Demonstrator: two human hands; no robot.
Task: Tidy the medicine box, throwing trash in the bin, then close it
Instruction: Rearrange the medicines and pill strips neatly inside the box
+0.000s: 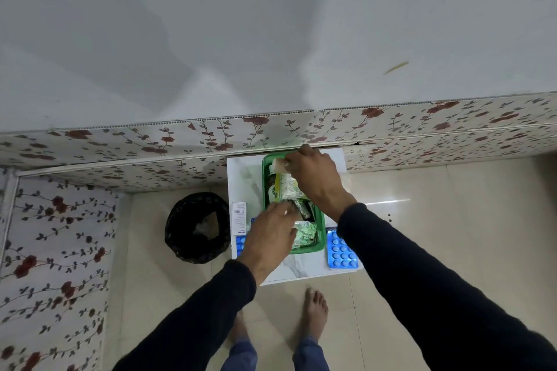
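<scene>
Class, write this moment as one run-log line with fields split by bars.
stage: sorting | left hand: in green box | right hand: holding small packet at far end | bin: left of table | lid: not visible

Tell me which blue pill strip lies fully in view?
The blue pill strip right of the green box; the left strip is partly hidden under the left hand.

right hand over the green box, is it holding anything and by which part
The right hand pinches a pale packet at its far end, above the green box. The grip is at the fingertips; what the packet is cannot be told.
</scene>
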